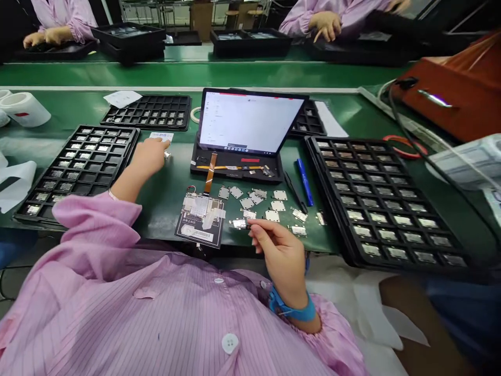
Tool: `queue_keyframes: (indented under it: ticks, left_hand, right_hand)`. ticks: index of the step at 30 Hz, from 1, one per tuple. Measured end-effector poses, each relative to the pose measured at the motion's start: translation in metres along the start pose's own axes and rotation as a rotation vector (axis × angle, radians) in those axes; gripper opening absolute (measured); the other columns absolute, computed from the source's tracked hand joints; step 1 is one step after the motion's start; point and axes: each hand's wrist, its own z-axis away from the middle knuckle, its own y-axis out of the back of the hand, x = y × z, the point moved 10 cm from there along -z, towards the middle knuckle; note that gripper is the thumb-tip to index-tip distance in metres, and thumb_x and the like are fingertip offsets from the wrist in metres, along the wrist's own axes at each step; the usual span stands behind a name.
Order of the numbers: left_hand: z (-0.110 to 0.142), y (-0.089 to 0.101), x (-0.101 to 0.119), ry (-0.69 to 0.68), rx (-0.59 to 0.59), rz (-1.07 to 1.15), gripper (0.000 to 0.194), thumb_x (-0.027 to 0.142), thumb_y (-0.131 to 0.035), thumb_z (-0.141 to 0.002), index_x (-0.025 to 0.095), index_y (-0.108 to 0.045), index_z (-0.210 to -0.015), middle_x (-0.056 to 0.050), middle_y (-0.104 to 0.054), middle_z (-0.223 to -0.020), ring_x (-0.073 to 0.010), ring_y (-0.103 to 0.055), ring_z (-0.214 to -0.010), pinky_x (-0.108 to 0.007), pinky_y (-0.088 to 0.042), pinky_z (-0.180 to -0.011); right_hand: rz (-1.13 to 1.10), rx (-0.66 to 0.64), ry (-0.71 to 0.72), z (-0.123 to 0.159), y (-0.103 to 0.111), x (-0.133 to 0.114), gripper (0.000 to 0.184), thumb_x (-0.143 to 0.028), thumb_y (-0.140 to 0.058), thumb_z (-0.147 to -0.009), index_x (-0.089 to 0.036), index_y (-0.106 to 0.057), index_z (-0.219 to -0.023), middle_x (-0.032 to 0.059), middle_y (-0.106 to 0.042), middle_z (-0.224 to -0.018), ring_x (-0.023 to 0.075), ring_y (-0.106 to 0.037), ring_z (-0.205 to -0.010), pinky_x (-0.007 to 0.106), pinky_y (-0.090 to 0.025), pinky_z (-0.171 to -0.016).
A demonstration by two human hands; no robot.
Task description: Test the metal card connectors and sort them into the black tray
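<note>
In my right hand [279, 253] a small silver circuit module [239, 223] is pinched by one end, just right of a circuit board [199, 219]. The board carries strips of clear tape, and an orange ribbon cable [210, 175] runs from it to a lit tablet screen [250, 122]. My left hand [148, 156] is closed beside a printed paper label [161, 136], its index finger stretched towards it. A small silver piece [167, 155] shows at those fingertips, mostly covered. Several loose silver modules [278, 206] lie between the board and a blue marker [304, 181].
Black compartment trays of modules stand at left [78, 162], right [387, 203] and back left [156, 112]. A dark pen-like tool [294, 192] lies by the marker. An orange box [450, 99] with cables is at right. Two co-workers' hands [326, 25] show across the bench.
</note>
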Motion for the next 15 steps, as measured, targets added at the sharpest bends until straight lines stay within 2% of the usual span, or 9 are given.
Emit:
queue_keyframes:
  ticks: [3, 6, 9, 12, 15]
  left_hand:
    - [-0.020, -0.018, -0.013, 0.002, -0.070, 0.009, 0.023, 0.014, -0.060, -0.078, 0.018, -0.074, -0.096, -0.014, -0.072, -0.102, -0.0328, -0.063, -0.104, -0.040, -0.046, -0.087]
    - [-0.018, -0.029, -0.017, -0.006, -0.086, 0.059, 0.013, 0.025, -0.067, -0.076, 0.017, -0.072, -0.085, -0.014, -0.070, -0.098, -0.0311, -0.063, -0.098, -0.038, -0.047, -0.084]
    - [-0.010, -0.038, -0.015, -0.058, -0.119, 0.144, 0.021, 0.037, -0.075, -0.070, 0.019, -0.069, -0.080, -0.012, -0.068, -0.099, -0.0280, -0.063, -0.094, -0.036, -0.047, -0.080]
    - [0.004, -0.047, -0.008, -0.065, -0.195, 0.287, 0.023, 0.037, -0.076, -0.067, 0.020, -0.063, -0.074, -0.006, -0.066, -0.081, -0.0240, -0.062, -0.078, -0.034, -0.046, -0.072]
    - [0.032, -0.034, 0.020, -0.087, -0.160, 0.580, 0.023, 0.035, -0.075, -0.069, 0.020, -0.057, -0.075, -0.003, -0.066, -0.078, -0.0211, -0.061, -0.075, -0.033, -0.046, -0.071]
  right_hand:
    - [-0.009, -0.008, 0.011, 0.002, -0.006, -0.005, 0.014, -0.032, -0.067, -0.087, -0.024, -0.075, -0.094, 0.0016, -0.066, -0.073, 0.0116, -0.057, -0.059, 0.021, -0.047, -0.045]
    - [-0.015, -0.034, -0.012, 0.006, -0.009, -0.009, 0.014, -0.031, -0.066, -0.087, -0.024, -0.075, -0.094, 0.0015, -0.067, -0.073, 0.0112, -0.057, -0.058, 0.021, -0.047, -0.045]
    - [-0.039, -0.076, -0.031, 0.010, -0.013, -0.014, 0.013, -0.031, -0.065, -0.088, -0.023, -0.074, -0.093, 0.0014, -0.067, -0.072, 0.0105, -0.057, -0.057, 0.020, -0.046, -0.044]
    - [-0.087, -0.100, -0.046, 0.011, -0.017, -0.018, 0.013, -0.030, -0.065, -0.087, -0.022, -0.073, -0.094, 0.0010, -0.067, -0.073, 0.0099, -0.058, -0.058, 0.019, -0.046, -0.044]
    - [-0.176, -0.097, -0.104, 0.011, -0.022, -0.017, 0.011, -0.030, -0.069, -0.083, -0.020, -0.069, -0.088, 0.0002, -0.068, -0.069, 0.0100, -0.060, -0.055, 0.019, -0.046, -0.041]
